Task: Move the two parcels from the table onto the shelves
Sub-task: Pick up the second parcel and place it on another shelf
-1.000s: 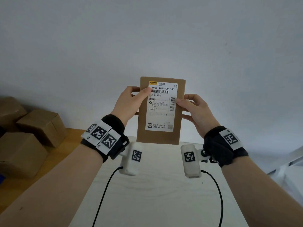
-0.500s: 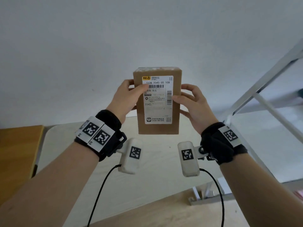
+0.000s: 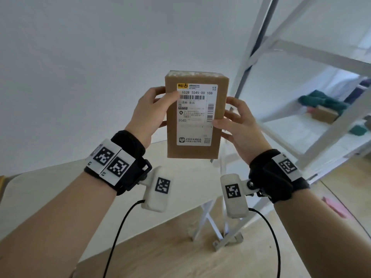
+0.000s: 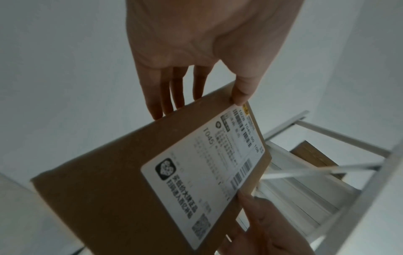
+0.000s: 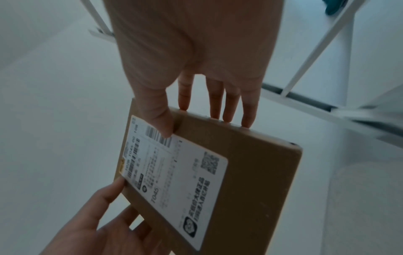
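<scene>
A flat brown cardboard parcel (image 3: pixel 192 153) with a white shipping label stands upright in the air in front of me. My left hand (image 3: pixel 160 97) grips its left edge, thumb on the label and fingers behind. My right hand (image 3: pixel 226 115) grips the right edge the same way. The left wrist view shows the parcel (image 4: pixel 109 189) with my left thumb (image 4: pixel 240 93) on its front. In the right wrist view the parcel (image 5: pixel 250 172) is pinched by my right thumb (image 5: pixel 163 124). White metal shelves (image 3: pixel 301 49) stand to the right. No second parcel is in view.
The pale table (image 3: pixel 50 187) lies below left of the parcel. A shelf board holds a small cardboard box (image 3: pixel 323 115) and teal cloth items (image 3: pixel 321 101). The wood floor (image 3: pixel 160 247) shows below, with the shelf's feet (image 3: pixel 220 239) and a pink thing (image 3: pixel 335 207).
The view has swung right: the stacked boxes at the left are gone and the shelves have come in. Both hands keep hold of the parcel, now nearer the shelf frame.
</scene>
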A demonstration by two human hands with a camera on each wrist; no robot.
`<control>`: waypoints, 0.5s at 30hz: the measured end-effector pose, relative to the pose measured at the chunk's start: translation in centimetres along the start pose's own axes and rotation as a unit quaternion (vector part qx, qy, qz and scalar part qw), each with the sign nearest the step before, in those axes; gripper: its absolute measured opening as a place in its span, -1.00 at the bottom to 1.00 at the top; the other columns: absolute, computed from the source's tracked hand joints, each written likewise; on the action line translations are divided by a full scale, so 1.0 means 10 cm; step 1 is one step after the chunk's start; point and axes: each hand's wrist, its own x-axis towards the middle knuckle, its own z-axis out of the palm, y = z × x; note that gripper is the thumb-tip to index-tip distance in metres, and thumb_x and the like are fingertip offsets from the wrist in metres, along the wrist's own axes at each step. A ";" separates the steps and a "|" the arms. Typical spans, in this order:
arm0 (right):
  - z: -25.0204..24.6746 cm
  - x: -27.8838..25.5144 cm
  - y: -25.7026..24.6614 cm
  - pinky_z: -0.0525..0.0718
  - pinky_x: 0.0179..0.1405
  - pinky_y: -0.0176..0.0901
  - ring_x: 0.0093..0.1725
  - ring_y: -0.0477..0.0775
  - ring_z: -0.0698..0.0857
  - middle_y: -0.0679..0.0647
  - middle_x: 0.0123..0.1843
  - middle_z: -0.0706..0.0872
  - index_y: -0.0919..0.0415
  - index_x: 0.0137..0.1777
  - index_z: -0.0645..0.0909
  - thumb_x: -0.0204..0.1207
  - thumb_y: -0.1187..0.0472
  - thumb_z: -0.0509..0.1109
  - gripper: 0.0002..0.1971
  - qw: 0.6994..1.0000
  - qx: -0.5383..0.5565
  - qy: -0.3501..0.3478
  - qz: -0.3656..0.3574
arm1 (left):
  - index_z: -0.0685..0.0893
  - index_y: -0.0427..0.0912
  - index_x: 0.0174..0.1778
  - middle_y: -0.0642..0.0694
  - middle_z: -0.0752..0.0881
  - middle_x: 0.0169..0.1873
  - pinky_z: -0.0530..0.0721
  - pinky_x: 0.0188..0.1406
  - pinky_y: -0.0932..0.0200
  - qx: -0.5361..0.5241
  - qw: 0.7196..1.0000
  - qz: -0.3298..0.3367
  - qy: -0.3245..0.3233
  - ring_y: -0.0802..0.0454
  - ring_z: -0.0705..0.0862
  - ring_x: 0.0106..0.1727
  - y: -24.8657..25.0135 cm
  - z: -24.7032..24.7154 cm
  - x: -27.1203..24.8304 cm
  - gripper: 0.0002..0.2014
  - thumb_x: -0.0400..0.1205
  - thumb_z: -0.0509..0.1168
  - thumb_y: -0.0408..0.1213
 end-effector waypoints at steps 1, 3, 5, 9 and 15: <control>-0.19 -0.13 -0.05 0.74 0.14 0.04 0.15 0.11 0.75 0.21 0.29 0.72 0.11 0.42 0.44 0.46 0.51 0.39 -0.44 1.000 0.005 0.007 -0.008 | 0.59 -0.01 0.35 0.07 0.79 0.05 0.71 0.10 0.04 0.004 1.000 0.011 -0.005 0.13 0.74 0.10 0.06 0.18 -0.12 -0.62 0.62 0.31 -0.05; -0.54 -0.37 -0.13 0.78 0.05 -0.03 0.12 0.11 0.77 0.23 0.28 0.72 0.14 0.46 0.41 0.45 0.54 0.38 -0.40 0.999 0.019 0.016 -0.024 | 0.58 -0.02 0.38 0.05 0.79 0.08 0.71 0.17 -0.01 0.013 0.999 0.038 -0.014 0.11 0.74 0.14 0.16 0.52 -0.37 -0.60 0.62 0.30 -0.06; -0.91 -0.62 -0.21 0.79 -0.06 -0.11 0.10 0.10 0.79 0.24 0.26 0.74 0.14 0.47 0.41 0.45 0.55 0.38 -0.39 0.998 0.032 0.022 -0.043 | 0.59 -0.02 0.40 0.03 0.79 0.13 0.71 0.21 -0.08 0.021 0.997 0.073 -0.022 0.10 0.74 0.18 0.23 0.88 -0.61 -0.58 0.61 0.29 -0.05; -1.63 -1.07 -0.34 0.78 -0.11 -0.16 0.12 0.11 0.80 0.20 0.19 0.76 0.11 0.49 0.41 0.46 0.56 0.37 -0.37 0.995 0.049 0.053 -0.073 | 0.59 -0.01 0.40 0.00 0.78 0.17 0.73 0.21 -0.10 0.017 0.992 0.118 -0.039 0.11 0.75 0.18 0.34 1.60 -1.06 -0.49 0.51 0.30 0.00; -2.58 -1.54 -0.55 0.78 -0.15 -0.20 0.09 0.07 0.79 0.20 0.18 0.76 0.11 0.53 0.40 0.48 0.54 0.34 -0.36 0.987 0.062 0.098 -0.108 | 0.55 -0.11 0.19 -0.06 0.74 0.16 0.76 0.17 -0.02 0.002 0.985 0.161 -0.055 0.04 0.75 0.18 0.51 2.59 -1.47 -0.72 0.58 0.36 -0.25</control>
